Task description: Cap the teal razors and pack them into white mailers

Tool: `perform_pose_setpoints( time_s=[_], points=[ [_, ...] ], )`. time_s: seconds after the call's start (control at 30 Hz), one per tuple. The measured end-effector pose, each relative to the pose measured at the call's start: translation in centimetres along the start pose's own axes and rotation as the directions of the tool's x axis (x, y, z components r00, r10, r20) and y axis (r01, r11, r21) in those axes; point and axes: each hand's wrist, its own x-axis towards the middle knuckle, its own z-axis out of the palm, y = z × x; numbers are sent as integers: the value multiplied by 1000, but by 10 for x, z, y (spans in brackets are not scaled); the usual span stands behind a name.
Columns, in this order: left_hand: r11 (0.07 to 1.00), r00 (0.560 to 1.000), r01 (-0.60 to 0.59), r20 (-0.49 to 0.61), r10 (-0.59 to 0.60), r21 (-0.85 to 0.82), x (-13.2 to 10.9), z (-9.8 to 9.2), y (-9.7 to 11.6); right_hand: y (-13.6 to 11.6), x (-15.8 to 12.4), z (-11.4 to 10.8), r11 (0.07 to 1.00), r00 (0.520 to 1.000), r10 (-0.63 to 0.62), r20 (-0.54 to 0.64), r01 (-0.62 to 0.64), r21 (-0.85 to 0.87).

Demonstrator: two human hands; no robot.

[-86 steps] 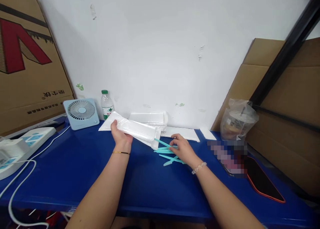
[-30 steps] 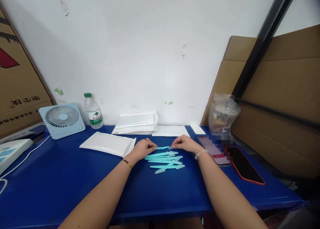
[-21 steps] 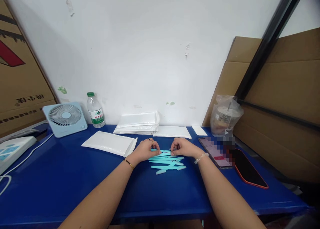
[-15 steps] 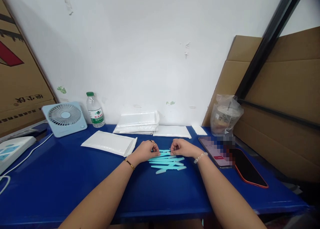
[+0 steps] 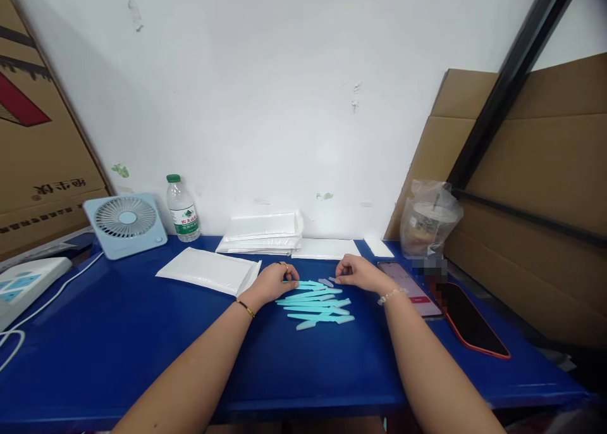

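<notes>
Several turquoise eyebrow razors (image 5: pixel 313 309) with pale blade covers lie in a loose, roughly parallel spread on the blue table. My left hand (image 5: pixel 277 279) is closed at the far left of the spread, thumb and fingers pinching the handle end of the farthest eyebrow razor (image 5: pixel 308 285). Across from it, my right hand (image 5: pixel 356 273) is closed in a pinch, with a small pale cover (image 5: pixel 331 279) at its fingertips. Beside that, a translucent cover (image 5: pixel 325 283) lies at the razor's right end. A white padded mailer (image 5: pixel 206 271) is beyond my left wrist.
Stacked white mailers (image 5: pixel 260 231) and a flat white packet (image 5: pixel 325 249) lie along the wall. A blue fan (image 5: pixel 126 225) and water bottle (image 5: pixel 183 212) stand left. Two phones (image 5: pixel 410 288) lie right, near a bagged cup (image 5: pixel 429 225). A power strip (image 5: pixel 33 282) sits far left.
My right hand has moved right, away from the razors. Small pale covers now show between the hands. My left hand has shifted slightly left and back.
</notes>
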Motion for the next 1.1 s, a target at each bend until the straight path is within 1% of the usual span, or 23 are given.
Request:
perform_pose_setpoints(
  time_s=[0.07, 0.13, 0.3, 0.43, 0.57, 0.63, 0.73, 0.8, 0.87, 0.97, 1.03, 1.1],
  points=[
    [1000, 999, -27, 24, 27, -9, 0, 3, 2, -6, -1, 2, 999, 999, -43, 18, 43, -11],
    [999, 998, -46, 33, 46, -8, -1, 5, 5, -11, -3, 5, 998, 996, -53, 77, 56, -33],
    [998, 998, -56, -26, 55, -22, -4, 2, 15, -19, -7, 6, 998, 991, -43, 130, 49, -41],
    [992, 992, -124, 36, 124, 20, -6, 3, 20, -24, -12, 1, 992, 981, -61, 185, 80, -99],
    [991, 989, -128, 81, 124, 47, -6, 5, 21, -28, -12, 1, 989, 966, -26, 258, 63, -136],
    [992, 990, -121, 78, 117, 46, -6, 6, 22, -29, -11, 3, 993, 973, -32, 229, 58, -108],
    [992, 993, -108, 60, 104, 61, -5, 4, 22, -26, -9, 4, 993, 990, -84, 117, 93, -70],
    [992, 996, -85, 36, 82, 89, -4, 1, 20, -22, -8, 2, 991, 992, -97, 76, 103, -82],
    [994, 999, -42, 24, 39, 103, -3, -2, 16, -17, -7, -1, 993, 996, -56, 72, 63, -98],
    [997, 999, 22, 46, -25, 71, -3, -4, 10, -15, -7, -3, 993, 999, 6, 54, 0, -117],
    [998, 999, 29, 34, -30, 49, -3, -4, 9, -19, -8, -1, 992, 999, -22, 24, 25, -121],
    [999, 1000, -3, 13, 2, 46, -5, -3, 12, -27, -9, 6, 989, 995, -92, 44, 96, -112]
  ],
)
